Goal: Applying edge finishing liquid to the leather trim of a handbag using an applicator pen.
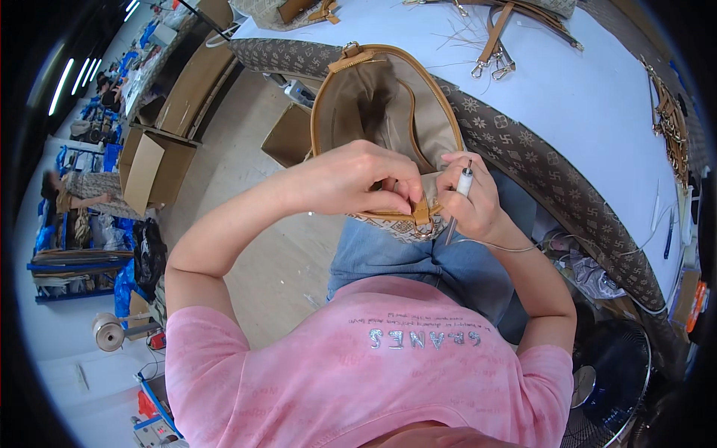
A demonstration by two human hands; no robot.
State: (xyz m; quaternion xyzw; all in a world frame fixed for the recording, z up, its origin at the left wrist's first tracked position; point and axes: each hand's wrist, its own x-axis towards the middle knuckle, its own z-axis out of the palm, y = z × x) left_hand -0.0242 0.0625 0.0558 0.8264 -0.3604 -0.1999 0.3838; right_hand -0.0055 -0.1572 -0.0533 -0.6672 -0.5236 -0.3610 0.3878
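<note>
A patterned beige handbag point(397, 225) with tan leather trim stands open against my lap, its brown lining point(345, 112) and an inside pocket facing up. My left hand point(366, 178) is closed at the near rim, thumb and fingers pinching a tan leather tab point(421, 210) that carries a metal ring. Close beside it, my right hand point(478, 198) grips a pen-like tool point(464, 181) with a white barrel and metal ends. The tool points up and down across my fingers, next to the tab. A thin cord point(504, 246) runs by my right wrist.
A white worktable point(575, 97) edged with dark patterned cloth curves along the right. Tan straps with metal clasps point(494, 45) lie on it, and more straps point(668, 127) farther right. Another bag point(280, 11) sits at the back. A cardboard box point(290, 134) and a black fan point(612, 381) stand nearby.
</note>
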